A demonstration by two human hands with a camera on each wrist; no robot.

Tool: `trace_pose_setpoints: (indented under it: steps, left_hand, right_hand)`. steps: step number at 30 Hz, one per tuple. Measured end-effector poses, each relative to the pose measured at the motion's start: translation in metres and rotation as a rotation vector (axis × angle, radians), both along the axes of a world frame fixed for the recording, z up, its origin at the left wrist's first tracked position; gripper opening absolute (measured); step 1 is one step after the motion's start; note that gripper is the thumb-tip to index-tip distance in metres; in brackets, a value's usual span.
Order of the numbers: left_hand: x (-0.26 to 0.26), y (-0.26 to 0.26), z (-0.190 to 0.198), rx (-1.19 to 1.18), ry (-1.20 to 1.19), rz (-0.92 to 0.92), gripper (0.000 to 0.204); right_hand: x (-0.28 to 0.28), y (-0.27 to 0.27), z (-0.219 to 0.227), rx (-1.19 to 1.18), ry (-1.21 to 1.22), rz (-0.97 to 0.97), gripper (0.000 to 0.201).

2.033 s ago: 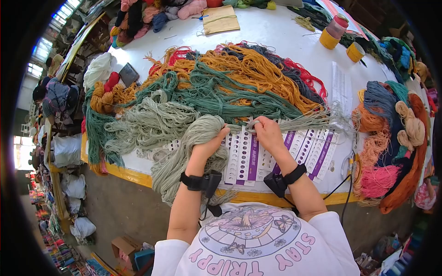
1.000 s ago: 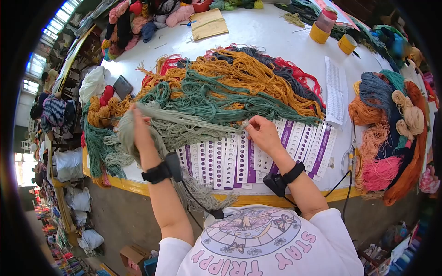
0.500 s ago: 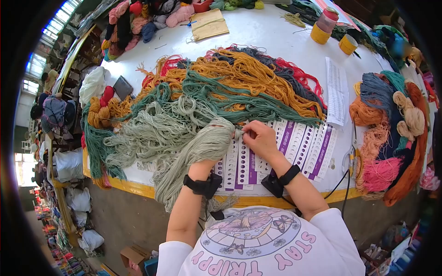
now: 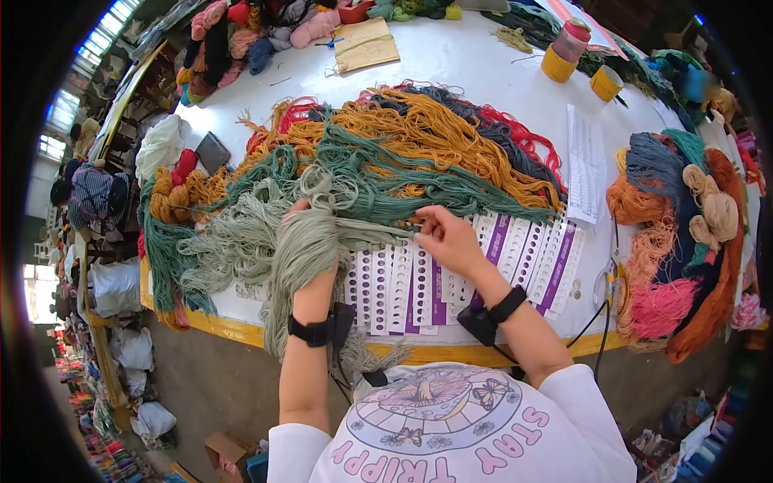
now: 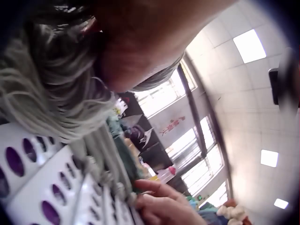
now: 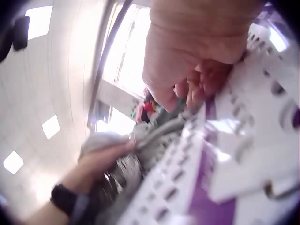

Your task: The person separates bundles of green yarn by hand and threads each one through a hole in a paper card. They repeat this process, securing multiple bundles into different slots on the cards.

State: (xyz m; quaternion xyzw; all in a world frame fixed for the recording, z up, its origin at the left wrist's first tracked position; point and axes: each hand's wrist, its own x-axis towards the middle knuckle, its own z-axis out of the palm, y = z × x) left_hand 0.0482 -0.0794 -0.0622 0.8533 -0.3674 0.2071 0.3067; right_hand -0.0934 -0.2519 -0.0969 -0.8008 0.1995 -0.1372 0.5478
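Observation:
A thick hank of grey-green yarn (image 4: 310, 249) is looped over my left hand (image 6: 104, 158) and hangs down past the wrist. My left hand holds it, and in the head view only some fingertips (image 4: 299, 207) show above the loops. Strands run from it to the right, toward knotted ends along white and purple cards (image 4: 398, 294) punched with rows of holes. At those strand ends my right hand (image 4: 452, 244) bends its fingers at the card edge; its forefinger is raised a little from the thumb. The left wrist view shows its fingertips right at a yarn knot (image 5: 132, 198).
Behind the cards lies a heap of mustard (image 4: 451, 133), green (image 4: 354, 165), navy and red yarn. More skeins (image 4: 656, 241) hang at the right edge, with scissors (image 4: 604, 282) beside them. A paper list (image 4: 585, 165), yellow-banded containers (image 4: 608, 82) and a wooden board (image 4: 366, 46) lie farther back.
My left hand swung out left with the hank, came back to the right hand, and now has drawn left again. The right hand stays at the card edge, its forefinger now lifted.

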Motion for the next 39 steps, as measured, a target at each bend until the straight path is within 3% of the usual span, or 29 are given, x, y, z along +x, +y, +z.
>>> trace_pose_setpoints:
  steps: [1, 2, 3, 4, 6, 7, 10, 12, 13, 16, 18, 20, 21, 24, 26, 28, 29, 31, 33, 35, 37, 39]
  left_hand:
    - [-0.009, 0.000, 0.012, -0.036, 0.040, 0.063, 0.021]
    - [-0.023, -0.003, 0.030, 0.120, -0.017, 0.137, 0.022]
    - [-0.039, -0.006, 0.042, 0.277, -0.069, 0.213, 0.023]
    - [-0.056, -0.009, 0.046, 0.184, -0.015, -0.001, 0.021]
    - [-0.092, -0.017, 0.048, -0.004, 0.088, -0.433, 0.017]
    - [-0.109, -0.024, 0.039, -0.020, 0.394, -0.631, 0.015]
    - [-0.138, -0.054, -0.020, 0.330, 0.128, -0.643, 0.023]
    - [-0.142, -0.066, -0.052, 0.565, -0.050, -0.626, 0.032]
    - [-0.143, -0.066, -0.064, 0.608, 0.076, -0.663, 0.036]
    - [-0.144, -0.062, -0.063, 0.553, 0.034, -0.684, 0.038]
    - [-0.145, -0.062, -0.063, 0.594, 0.004, -0.674, 0.039]
    - [-0.143, -0.061, -0.062, 0.602, -0.004, -0.679, 0.039]
    - [-0.143, -0.061, -0.061, 0.586, 0.006, -0.687, 0.039]
    - [-0.142, -0.061, -0.054, 0.586, 0.032, -0.699, 0.040]
    - [-0.142, -0.063, -0.057, 0.571, 0.027, -0.702, 0.040]
    - [-0.145, -0.063, -0.070, 0.525, 0.004, -0.702, 0.040]
    - [-0.146, -0.063, -0.069, 0.518, 0.005, -0.717, 0.039]
    - [-0.145, -0.060, -0.066, 0.508, 0.007, -0.733, 0.039]
    - [-0.155, -0.059, -0.111, 0.034, 0.599, -0.848, 0.037]
    - [-0.157, -0.059, -0.114, -0.020, 0.634, -0.872, 0.036]
    - [-0.138, -0.045, -0.067, 0.360, 0.114, -0.790, 0.035]
    - [-0.116, -0.021, -0.048, 0.088, 0.544, -0.672, 0.028]
  right_hand:
    - [-0.001, -0.011, 0.000, 0.284, -0.018, 0.013, 0.024]
    - [-0.003, -0.024, 0.001, 0.565, -0.037, 0.029, 0.024]
    - [-0.008, -0.036, 0.011, 0.464, -0.106, -0.021, 0.021]
    - [-0.011, -0.049, 0.015, 0.326, -0.222, -0.118, 0.022]
    - [-0.015, -0.070, 0.039, -0.079, -0.144, -0.202, 0.028]
    - [-0.013, -0.071, 0.038, -0.310, -0.117, -0.138, 0.030]
    - [-0.004, -0.071, 0.034, -0.808, 0.031, 0.092, 0.034]
    - [0.002, -0.071, 0.035, -0.872, 0.229, 0.299, 0.037]
    - [0.010, -0.080, 0.029, -0.813, 0.215, 0.272, 0.033]
    - [0.036, -0.126, 0.007, -0.438, 0.103, -0.129, 0.026]
    - [0.040, -0.156, -0.005, -0.322, 0.115, -0.382, 0.024]
    - [0.035, -0.175, -0.016, -0.380, 0.048, -0.501, 0.023]
    - [0.032, -0.166, 0.003, -0.566, 0.086, -0.608, 0.023]
    - [0.020, -0.136, 0.047, -0.390, -0.075, -0.439, 0.025]
    - [0.014, -0.102, 0.071, 0.144, 0.280, 0.224, 0.027]
    - [0.010, -0.099, 0.025, -0.246, 0.127, 0.334, 0.027]
    - [0.012, -0.098, 0.023, -0.265, 0.100, 0.109, 0.033]
    - [0.006, -0.089, 0.019, -0.564, 0.017, 0.161, 0.037]
    - [-0.008, -0.072, 0.007, -0.827, -0.006, 0.221, 0.042]
    - [-0.020, -0.051, -0.007, -0.891, -0.018, 0.135, 0.042]
    - [-0.026, -0.042, -0.008, -0.877, -0.005, 0.108, 0.043]
    - [-0.026, -0.043, -0.009, -0.772, -0.017, 0.124, 0.043]
